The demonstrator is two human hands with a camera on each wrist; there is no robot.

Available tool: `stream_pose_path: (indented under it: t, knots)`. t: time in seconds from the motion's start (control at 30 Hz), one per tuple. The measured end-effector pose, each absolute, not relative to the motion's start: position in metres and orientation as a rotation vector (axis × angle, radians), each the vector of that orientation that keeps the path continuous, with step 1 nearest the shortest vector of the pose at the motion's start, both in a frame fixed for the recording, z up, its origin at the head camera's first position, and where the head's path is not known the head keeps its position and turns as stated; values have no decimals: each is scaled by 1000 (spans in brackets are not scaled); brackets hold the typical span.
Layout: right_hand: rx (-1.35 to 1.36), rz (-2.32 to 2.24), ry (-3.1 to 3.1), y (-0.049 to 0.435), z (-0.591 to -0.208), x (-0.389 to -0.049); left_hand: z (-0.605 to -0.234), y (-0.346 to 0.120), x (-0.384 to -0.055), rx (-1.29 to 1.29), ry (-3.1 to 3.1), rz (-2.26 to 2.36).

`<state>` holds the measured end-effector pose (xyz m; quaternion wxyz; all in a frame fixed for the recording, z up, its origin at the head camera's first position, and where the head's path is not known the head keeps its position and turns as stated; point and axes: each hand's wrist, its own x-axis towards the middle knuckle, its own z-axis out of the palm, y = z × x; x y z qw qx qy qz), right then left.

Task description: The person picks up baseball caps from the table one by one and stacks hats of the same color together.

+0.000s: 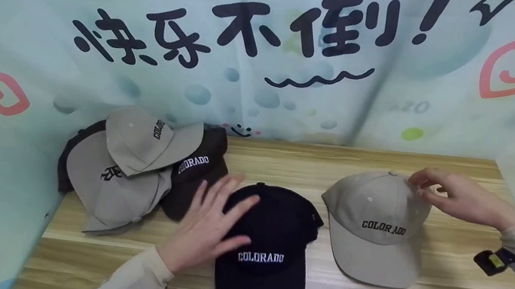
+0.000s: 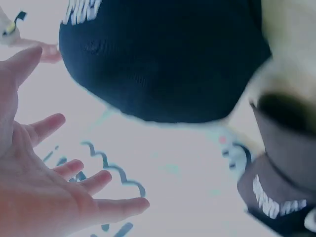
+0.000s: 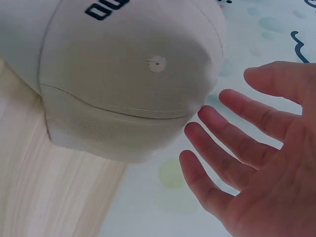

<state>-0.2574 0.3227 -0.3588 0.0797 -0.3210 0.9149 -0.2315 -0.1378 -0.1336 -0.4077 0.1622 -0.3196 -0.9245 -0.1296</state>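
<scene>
A navy baseball cap (image 1: 272,222) with white COLORADO lettering lies on the table, brim toward me. My left hand (image 1: 200,229) is over its left side, fingers spread; the left wrist view shows a gap between the fingers and the navy cap (image 2: 158,64). To the right sits a beige cap (image 1: 379,207) with dark COLORADO lettering, its crown upright. At the back right of that crown is my right hand (image 1: 464,199), fingers slightly bent. In the right wrist view, those fingertips (image 3: 195,131) come close to the beige cap (image 3: 123,69); whether they touch is unclear.
On the left, several caps overlap in a pile, with a small grey-beige cap (image 1: 134,140) on top and a dark cap (image 1: 199,166) beneath. A printed cloth (image 1: 253,103) hangs behind the wooden table (image 1: 280,160). A dark strap (image 1: 495,261) hangs at my right wrist.
</scene>
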Motion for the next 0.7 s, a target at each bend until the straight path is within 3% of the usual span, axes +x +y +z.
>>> stream_pose_path:
  t: [0.43, 0.7]
  knots:
    - [-873, -718, 2799, 353, -375, -231, -405, -202, -194, -547, -2727, -279]
    - [-796, -753, 2715, 358, -421, -200, -396, -251, -223, -240, -2840, -272]
